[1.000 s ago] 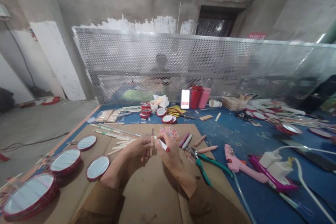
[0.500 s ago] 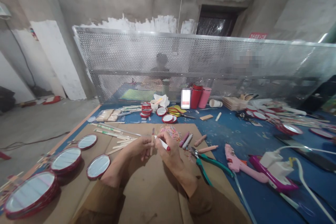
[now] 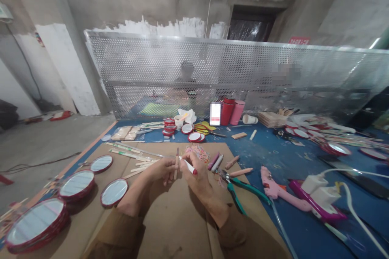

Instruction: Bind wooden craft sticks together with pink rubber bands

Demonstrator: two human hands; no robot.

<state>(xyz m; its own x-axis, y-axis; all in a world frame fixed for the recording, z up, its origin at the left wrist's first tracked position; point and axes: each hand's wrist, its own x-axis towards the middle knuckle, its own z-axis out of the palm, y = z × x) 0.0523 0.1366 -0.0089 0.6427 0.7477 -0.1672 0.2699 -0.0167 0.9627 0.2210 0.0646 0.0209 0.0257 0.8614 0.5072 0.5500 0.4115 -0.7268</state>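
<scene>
My left hand [image 3: 166, 170] pinches a narrow wooden stick [image 3: 176, 162] upright; its upper part looks dark reddish. In my right hand [image 3: 196, 172] is a white marker pen [image 3: 189, 166] with a red end, its tip close to the stick. Whether the tip touches the wood I cannot tell. Both hands are over a cardboard sheet [image 3: 173, 218]. Just beyond them lies a heap of coloured rubber bands [image 3: 198, 153]. Pale flat sticks [image 3: 142, 166] lie beside my left hand. Right of my right hand are more markers [image 3: 215, 162] and teal-handled pliers [image 3: 235, 190].
Round red-rimmed mirrors [image 3: 80, 184] stand along the left. A pink glue gun [image 3: 278, 190] and a purple power strip [image 3: 322, 206] with white cables lie at right. Red and pink bottles [image 3: 227, 112] stand before a perforated metal screen [image 3: 146, 60], with a person behind it.
</scene>
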